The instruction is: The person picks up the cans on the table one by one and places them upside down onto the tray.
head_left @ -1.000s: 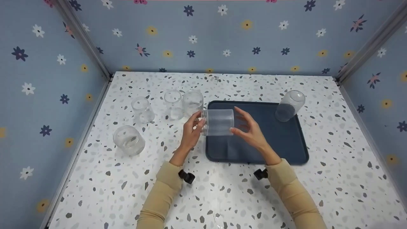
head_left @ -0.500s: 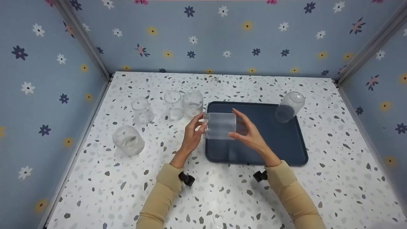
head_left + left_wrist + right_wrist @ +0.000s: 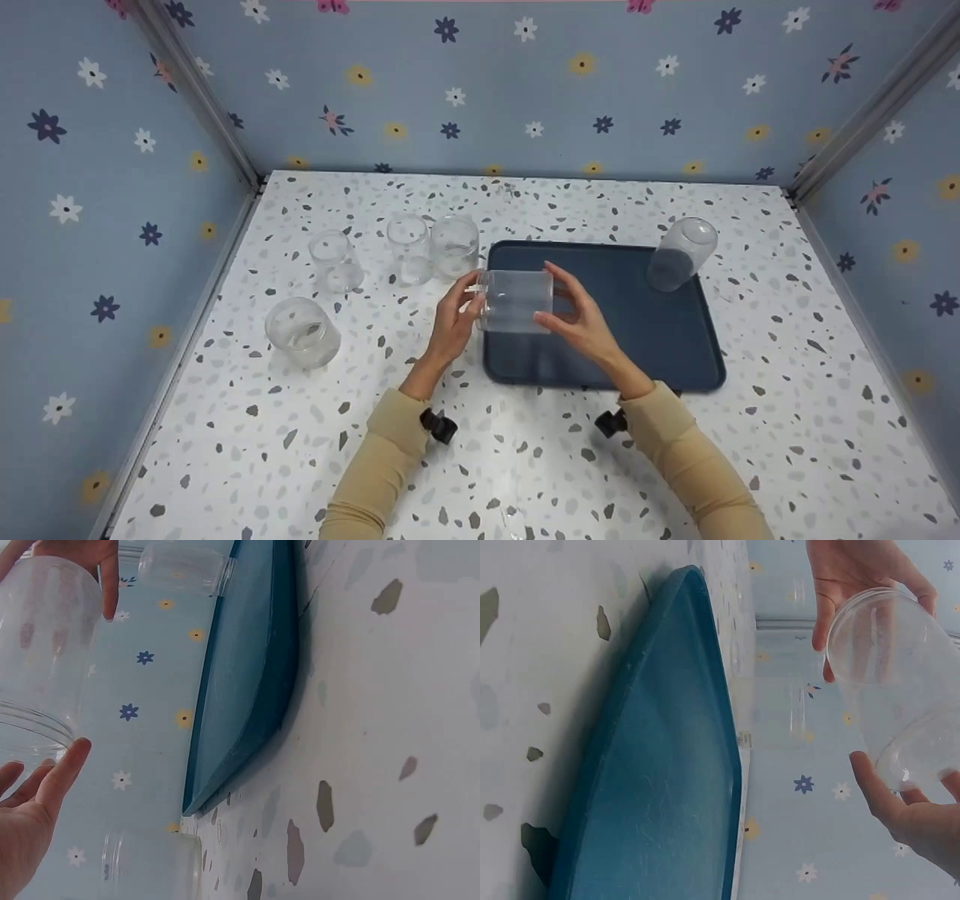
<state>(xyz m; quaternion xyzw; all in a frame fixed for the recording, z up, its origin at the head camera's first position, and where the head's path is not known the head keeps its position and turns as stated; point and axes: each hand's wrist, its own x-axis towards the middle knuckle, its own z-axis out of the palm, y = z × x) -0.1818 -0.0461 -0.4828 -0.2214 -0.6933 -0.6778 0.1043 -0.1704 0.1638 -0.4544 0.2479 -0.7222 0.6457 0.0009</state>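
Left wrist: left grip and right grip clasp a clear jar, its left side cut off.

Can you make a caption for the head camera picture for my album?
Left hand and right hand hold a clear jar sideways above a dark blue tray.

Held jar blocks the tray at left; near right is passable.

Blue flowered walls — speckled table, perhaps terrazzo.
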